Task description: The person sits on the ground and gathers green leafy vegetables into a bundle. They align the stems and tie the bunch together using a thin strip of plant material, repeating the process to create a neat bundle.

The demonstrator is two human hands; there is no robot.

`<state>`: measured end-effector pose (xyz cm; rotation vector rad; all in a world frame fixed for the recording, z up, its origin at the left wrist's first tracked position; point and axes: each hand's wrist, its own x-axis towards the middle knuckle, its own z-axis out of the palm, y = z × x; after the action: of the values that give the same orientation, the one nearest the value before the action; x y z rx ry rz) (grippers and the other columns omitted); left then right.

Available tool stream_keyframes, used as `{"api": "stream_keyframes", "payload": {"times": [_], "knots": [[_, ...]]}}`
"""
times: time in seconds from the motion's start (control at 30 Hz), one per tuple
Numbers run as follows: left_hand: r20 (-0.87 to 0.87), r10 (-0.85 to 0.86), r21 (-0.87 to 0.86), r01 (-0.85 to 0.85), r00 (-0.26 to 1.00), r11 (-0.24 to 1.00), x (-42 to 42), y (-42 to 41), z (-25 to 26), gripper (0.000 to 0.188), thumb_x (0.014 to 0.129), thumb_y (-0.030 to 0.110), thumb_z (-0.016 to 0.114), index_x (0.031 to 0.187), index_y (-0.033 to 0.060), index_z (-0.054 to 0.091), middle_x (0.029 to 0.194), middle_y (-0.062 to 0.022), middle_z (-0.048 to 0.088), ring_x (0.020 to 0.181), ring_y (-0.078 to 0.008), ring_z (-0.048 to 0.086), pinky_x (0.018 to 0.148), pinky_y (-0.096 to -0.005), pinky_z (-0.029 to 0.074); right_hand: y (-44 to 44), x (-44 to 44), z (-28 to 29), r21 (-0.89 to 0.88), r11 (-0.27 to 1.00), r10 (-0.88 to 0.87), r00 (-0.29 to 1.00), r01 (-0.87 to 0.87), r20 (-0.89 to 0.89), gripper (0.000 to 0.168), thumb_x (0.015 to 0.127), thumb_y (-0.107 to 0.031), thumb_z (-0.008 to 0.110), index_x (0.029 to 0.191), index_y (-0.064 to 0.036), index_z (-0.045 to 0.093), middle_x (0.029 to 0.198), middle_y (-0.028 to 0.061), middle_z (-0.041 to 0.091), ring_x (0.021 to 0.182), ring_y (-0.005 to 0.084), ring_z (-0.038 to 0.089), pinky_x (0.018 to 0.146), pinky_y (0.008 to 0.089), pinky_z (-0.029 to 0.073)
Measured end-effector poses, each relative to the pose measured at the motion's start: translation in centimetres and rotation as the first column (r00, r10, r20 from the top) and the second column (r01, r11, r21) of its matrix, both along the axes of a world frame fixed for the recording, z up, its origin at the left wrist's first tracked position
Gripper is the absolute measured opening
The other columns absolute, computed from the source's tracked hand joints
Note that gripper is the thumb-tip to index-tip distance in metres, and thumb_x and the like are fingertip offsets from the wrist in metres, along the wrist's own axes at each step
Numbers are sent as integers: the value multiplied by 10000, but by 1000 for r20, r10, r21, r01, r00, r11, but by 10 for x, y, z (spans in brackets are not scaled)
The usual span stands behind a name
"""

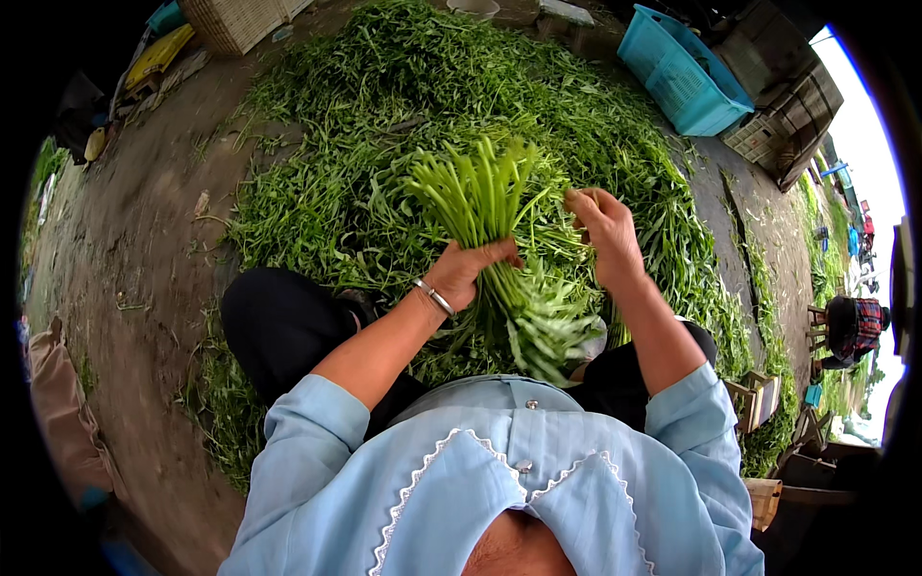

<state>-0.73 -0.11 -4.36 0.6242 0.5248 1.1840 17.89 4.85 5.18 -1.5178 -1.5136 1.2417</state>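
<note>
My left hand [472,268], with a silver bangle at the wrist, is wrapped around a bunch of leafy green vegetables that look like water spinach [479,194]. The pale cut stems fan out away from me above the fist. Below it the leaves hang toward my lap, blurred at their tips. My right hand [609,234] is raised to the right of the bunch, apart from it, thumb and forefinger brought together. Whether a thin stem sits between those fingertips cannot be made out. Beneath both hands spreads a large heap of loose greens [446,79].
A turquoise plastic crate [681,79] stands at the back right, beside a pale crate [760,133] under dark sheeting. A woven basket [230,25] is at the back left. Small wooden stools [756,403] stand at right. Farther right, a person [853,324] sits on a stool.
</note>
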Motion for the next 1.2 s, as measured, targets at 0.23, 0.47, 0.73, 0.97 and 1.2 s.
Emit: {"api": "stream_keyframes", "payload": {"times": [0.23, 0.47, 0.73, 0.97, 1.2], "knots": [[-179, -212, 32, 221, 961, 975, 11, -12, 6, 306, 774, 86, 686, 1053, 53, 564, 880, -45, 602, 808, -158, 591, 744, -303, 480, -12, -12, 13, -59, 765, 595, 739, -641, -317, 1138, 586, -382, 830, 1421, -57, 128, 1364, 149, 358, 1262, 251, 336, 1062, 378, 253], [-200, -194, 19, 202, 960, 979, 17, -9, -1, 267, 759, 71, 698, 997, 58, 578, 873, -17, 590, 785, -129, 574, 694, -289, 484, -7, 10, 20, 195, 920, 392, 793, -340, -467, 1020, 622, -291, 812, 1406, -81, 194, 1339, 156, 399, 1218, 281, 396, 1034, 402, 294], [-303, -196, 63, 225, 932, 972, 16, -15, -2, 285, 761, 132, 690, 1001, 56, 556, 869, -15, 574, 772, -115, 552, 703, -279, 472, -31, 0, 49, 489, 540, -44, 557, -685, 829, 155, 644, -138, 593, 747, -46, 662, 1049, 121, 584, 1082, 281, 497, 969, 412, 333], [-336, -180, 42, 206, 925, 978, 9, -22, -1, 362, 751, 135, 709, 1061, 61, 539, 940, -9, 557, 827, -105, 530, 717, -259, 449, -26, 5, 44, 258, 766, 408, 755, -589, 514, 248, 667, -206, 573, 805, -23, 669, 1005, 136, 603, 920, 298, 575, 809, 355, 459], [-452, -151, 133, 233, 879, 963, 12, -18, -18, 384, 777, 51, 668, 1132, 61, 523, 978, 22, 558, 890, -89, 524, 784, -257, 439, -35, -9, 38, 293, 763, 138, 587, -576, 798, 228, 671, -208, 579, 756, -7, 642, 878, 131, 607, 845, 302, 578, 738, 374, 482]]}}
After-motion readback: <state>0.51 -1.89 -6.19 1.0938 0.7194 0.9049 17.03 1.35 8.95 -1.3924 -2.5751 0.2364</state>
